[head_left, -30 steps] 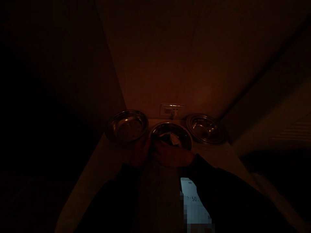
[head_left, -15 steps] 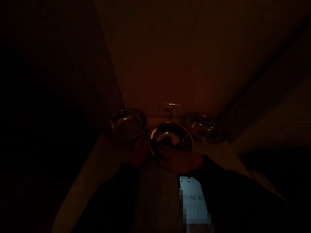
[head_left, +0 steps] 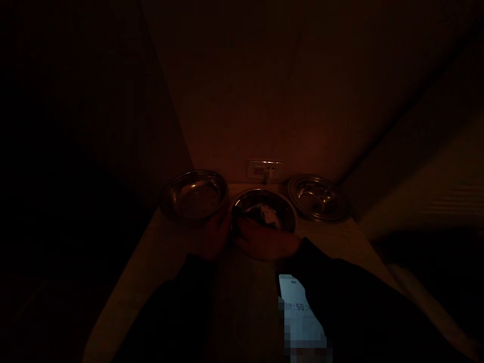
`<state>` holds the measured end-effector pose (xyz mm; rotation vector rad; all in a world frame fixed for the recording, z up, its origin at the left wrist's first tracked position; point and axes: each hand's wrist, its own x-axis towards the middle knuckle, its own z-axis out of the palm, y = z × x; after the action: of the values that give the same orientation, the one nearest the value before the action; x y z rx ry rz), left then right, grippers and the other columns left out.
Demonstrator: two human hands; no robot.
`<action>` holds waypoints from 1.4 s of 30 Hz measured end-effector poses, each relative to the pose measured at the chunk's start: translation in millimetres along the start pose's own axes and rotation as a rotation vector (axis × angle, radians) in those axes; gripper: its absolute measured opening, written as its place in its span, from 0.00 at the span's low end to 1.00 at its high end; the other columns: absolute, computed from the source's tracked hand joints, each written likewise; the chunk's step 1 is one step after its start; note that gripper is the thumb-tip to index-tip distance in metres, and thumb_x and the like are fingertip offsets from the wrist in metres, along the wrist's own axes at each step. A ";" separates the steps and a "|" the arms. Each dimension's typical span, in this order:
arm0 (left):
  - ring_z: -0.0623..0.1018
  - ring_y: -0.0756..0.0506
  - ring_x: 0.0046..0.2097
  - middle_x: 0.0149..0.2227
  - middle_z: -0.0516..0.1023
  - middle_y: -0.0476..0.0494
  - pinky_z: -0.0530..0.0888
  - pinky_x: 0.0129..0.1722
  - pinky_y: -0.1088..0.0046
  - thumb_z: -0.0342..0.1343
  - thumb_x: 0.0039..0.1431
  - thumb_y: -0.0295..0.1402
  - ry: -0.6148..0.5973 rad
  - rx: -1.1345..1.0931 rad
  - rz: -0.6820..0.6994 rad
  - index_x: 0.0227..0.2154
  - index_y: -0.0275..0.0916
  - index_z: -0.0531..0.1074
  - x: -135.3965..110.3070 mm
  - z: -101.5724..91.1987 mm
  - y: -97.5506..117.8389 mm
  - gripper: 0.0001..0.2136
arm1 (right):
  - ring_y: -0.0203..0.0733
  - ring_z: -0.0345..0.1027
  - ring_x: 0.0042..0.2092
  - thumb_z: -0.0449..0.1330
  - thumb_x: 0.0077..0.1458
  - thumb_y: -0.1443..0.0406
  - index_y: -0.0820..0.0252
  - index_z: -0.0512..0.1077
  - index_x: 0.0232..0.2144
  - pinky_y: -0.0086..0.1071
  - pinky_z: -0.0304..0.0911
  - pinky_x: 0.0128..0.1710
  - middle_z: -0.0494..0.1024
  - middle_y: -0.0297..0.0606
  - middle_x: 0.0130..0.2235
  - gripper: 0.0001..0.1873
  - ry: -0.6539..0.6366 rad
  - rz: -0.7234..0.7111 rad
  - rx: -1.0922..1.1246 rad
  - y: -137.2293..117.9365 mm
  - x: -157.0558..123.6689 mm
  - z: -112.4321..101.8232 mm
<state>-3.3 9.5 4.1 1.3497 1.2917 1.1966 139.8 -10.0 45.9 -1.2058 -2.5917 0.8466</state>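
Observation:
The scene is very dark. Three shiny metal bowls stand in a row at the back of a narrow counter: a left bowl, a middle bowl and a right bowl. My left hand rests against the near left rim of the middle bowl. My right hand lies across its near rim, fingers curled over the edge. Something pale lies inside the middle bowl; I cannot make out what. Both my sleeves are dark.
A lit phone with a timer on its screen lies on the counter near my right forearm. A wall socket sits on the wall behind the bowls. Walls close in on both sides.
My right hand has drawn back left along the middle bowl's near rim after stretching right half a second ago. The bowls have stayed where they were.

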 end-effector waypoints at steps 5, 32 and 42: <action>0.73 0.41 0.55 0.53 0.75 0.40 0.66 0.57 0.63 0.52 0.56 0.38 -0.030 -0.052 0.001 0.48 0.35 0.74 -2.3 -2.0 3.0 0.19 | 0.54 0.52 0.63 0.49 0.60 0.65 0.72 0.58 0.58 0.48 0.51 0.61 0.61 0.59 0.61 0.26 -0.146 -0.024 0.017 -4.1 -17.4 -16.1; 0.73 0.41 0.54 0.52 0.76 0.41 0.64 0.58 0.62 0.51 0.57 0.38 0.007 -0.057 -0.012 0.48 0.36 0.74 -2.7 -2.7 4.5 0.18 | 0.54 0.58 0.60 0.50 0.60 0.63 0.69 0.63 0.56 0.48 0.54 0.60 0.64 0.56 0.59 0.23 -0.159 0.004 0.019 -7.4 -17.3 -16.7; 0.70 0.42 0.58 0.56 0.73 0.41 0.62 0.60 0.63 0.51 0.57 0.38 -0.025 -0.082 -0.034 0.49 0.37 0.74 -1.5 -1.5 0.3 0.19 | 0.53 0.64 0.56 0.49 0.61 0.60 0.66 0.63 0.56 0.47 0.59 0.55 0.65 0.53 0.58 0.24 -0.148 0.047 0.019 -4.2 -12.8 -16.1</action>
<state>-4.7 8.0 4.5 1.2750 1.2300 1.1934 151.4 -14.8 62.6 -1.2485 -2.6726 1.0031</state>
